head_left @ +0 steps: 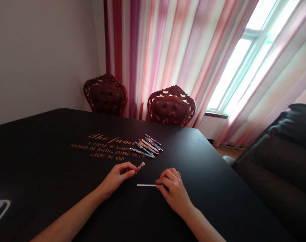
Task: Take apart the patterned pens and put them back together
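My left hand (119, 176) pinches a short patterned pen part (140, 166), its tip sticking out to the right above the black table (54, 161). My right hand (173, 190) rests on the table and grips one end of a thin white refill tube (145, 185), which lies flat and points left. The two pieces are a little apart. Beyond my hands lies a pile of several colourful pens (147, 145).
Orange lettering (104, 148) is printed on the tabletop left of the pens. Two carved red-brown chairs (106, 94) (171, 106) stand at the far edge, before striped curtains. A dark sofa (281, 158) is at the right.
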The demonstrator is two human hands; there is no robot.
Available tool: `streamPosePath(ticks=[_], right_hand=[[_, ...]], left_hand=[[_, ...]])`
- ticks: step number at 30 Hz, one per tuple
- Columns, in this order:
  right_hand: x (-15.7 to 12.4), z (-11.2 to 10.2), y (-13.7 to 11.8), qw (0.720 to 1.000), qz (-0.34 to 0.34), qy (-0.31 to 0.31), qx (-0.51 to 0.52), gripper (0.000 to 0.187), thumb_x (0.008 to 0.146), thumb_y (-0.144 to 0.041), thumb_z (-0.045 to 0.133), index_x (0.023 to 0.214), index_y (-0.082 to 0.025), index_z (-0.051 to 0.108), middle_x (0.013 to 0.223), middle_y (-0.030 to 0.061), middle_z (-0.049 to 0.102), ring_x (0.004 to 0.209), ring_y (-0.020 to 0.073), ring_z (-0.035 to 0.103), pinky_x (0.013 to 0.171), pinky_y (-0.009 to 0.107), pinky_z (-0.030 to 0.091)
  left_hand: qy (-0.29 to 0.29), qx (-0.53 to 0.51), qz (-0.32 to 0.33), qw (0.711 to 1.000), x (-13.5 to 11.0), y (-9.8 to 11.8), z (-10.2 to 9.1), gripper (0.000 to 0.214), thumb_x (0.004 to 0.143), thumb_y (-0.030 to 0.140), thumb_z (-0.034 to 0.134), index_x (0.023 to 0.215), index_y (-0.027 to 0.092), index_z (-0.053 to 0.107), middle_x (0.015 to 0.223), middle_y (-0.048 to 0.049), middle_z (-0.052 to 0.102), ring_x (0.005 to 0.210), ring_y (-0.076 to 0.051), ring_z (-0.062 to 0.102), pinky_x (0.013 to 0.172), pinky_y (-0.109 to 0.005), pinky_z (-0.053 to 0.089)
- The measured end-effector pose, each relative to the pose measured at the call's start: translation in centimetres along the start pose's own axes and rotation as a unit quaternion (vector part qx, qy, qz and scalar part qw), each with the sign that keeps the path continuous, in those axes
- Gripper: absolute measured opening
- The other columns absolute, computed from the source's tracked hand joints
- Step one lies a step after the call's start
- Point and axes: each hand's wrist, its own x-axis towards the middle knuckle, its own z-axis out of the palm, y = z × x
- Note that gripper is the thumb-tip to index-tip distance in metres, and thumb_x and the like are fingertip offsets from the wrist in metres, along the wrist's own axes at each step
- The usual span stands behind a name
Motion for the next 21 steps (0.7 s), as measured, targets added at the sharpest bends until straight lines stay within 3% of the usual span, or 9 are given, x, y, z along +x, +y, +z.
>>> streamPosePath(ticks=[9, 11, 15, 17, 21], right_hand=[[-0.1, 0.3, -0.5, 1.000, 0.006, -0.010, -0.022, 0.013, 0.087, -0.030, 0.059, 0.079, -0.024, 0.068, 0.080, 0.0040, 0.064, 0.081, 0.0213, 0.053, 0.073, 0.035, 0.036], [0.0, -0.4, -0.5, 0.999, 0.021, 0.020, -0.015, 0.011, 0.088, -0.026, 0.057, 0.082, -0.023, 0.066, 0.078, 0.0028, 0.064, 0.080, 0.0203, 0.054, 0.075, 0.034, 0.035], [0.1, -2.5, -0.5, 0.987, 0.071, 0.146, -0.011, 0.010, 0.090, -0.022, 0.053, 0.085, -0.022, 0.062, 0.081, 0.0017, 0.065, 0.082, 0.0200, 0.056, 0.079, 0.034, 0.034], [0.2, -3.6, -0.8, 0.980, 0.062, 0.187, -0.019, 0.009, 0.090, -0.023, 0.053, 0.085, -0.022, 0.061, 0.082, 0.0020, 0.065, 0.086, 0.0213, 0.056, 0.080, 0.035, 0.033], [0.1, -4.7, -1.6, 0.977, 0.012, 0.205, -0.053, 0.008, 0.089, -0.021, 0.055, 0.086, -0.023, 0.062, 0.083, 0.0014, 0.065, 0.087, 0.0221, 0.055, 0.081, 0.037, 0.031]], left_hand=[[-0.010, 0.013, 0.007, 1.000, 0.1, -0.3, -0.1, 0.016, 0.081, 0.033, 0.068, 0.086, 0.017, 0.072, 0.085, -0.0024, 0.066, 0.085, -0.020, 0.057, 0.078, -0.027, 0.039], [-0.010, 0.019, 0.008, 1.000, 0.1, -0.4, -0.1, 0.017, 0.082, 0.033, 0.067, 0.086, 0.018, 0.072, 0.084, -0.0020, 0.065, 0.084, -0.020, 0.056, 0.077, -0.027, 0.039], [-0.013, 0.054, 0.022, 0.998, 0.0, -0.4, 0.0, 0.017, 0.082, 0.033, 0.066, 0.087, 0.018, 0.072, 0.084, -0.0019, 0.065, 0.082, -0.019, 0.056, 0.075, -0.028, 0.039], [-0.020, 0.090, 0.038, 0.995, 0.0, -0.3, 0.1, 0.016, 0.082, 0.032, 0.066, 0.087, 0.018, 0.073, 0.084, -0.0020, 0.065, 0.081, -0.019, 0.055, 0.074, -0.028, 0.038], [-0.039, 0.136, 0.058, 0.988, -0.1, -0.1, 0.1, 0.016, 0.082, 0.030, 0.065, 0.087, 0.018, 0.074, 0.084, -0.0024, 0.065, 0.081, -0.019, 0.055, 0.074, -0.028, 0.038]])
